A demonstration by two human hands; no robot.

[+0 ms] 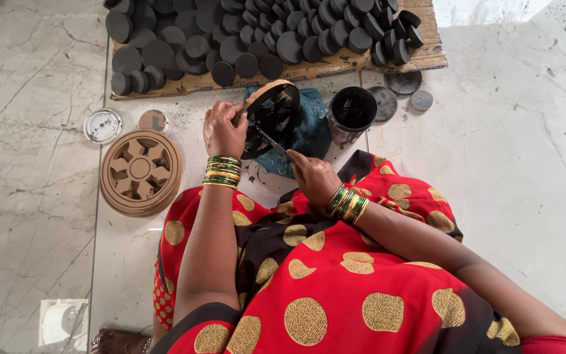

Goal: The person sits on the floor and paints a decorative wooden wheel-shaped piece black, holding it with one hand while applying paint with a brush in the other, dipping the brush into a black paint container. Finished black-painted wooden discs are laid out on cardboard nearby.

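Right hand [312, 176] pinches a thin brush [271, 139], tip on the black-painted wheel [271, 113]. Left hand [224, 129] grips the wheel's rim, tilting it up over a teal cloth [309, 131], seemingly to reach the spokes. Black pot [352, 113] just beside. Unpainted wheel [141, 172] lies flat, left. Farther off, black discs [263, 33] crowd a board, its far edge cut off.

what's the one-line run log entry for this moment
left hand: grips round cutout piece, tilted on edge | right hand: holds thin brush against it | black pot beside
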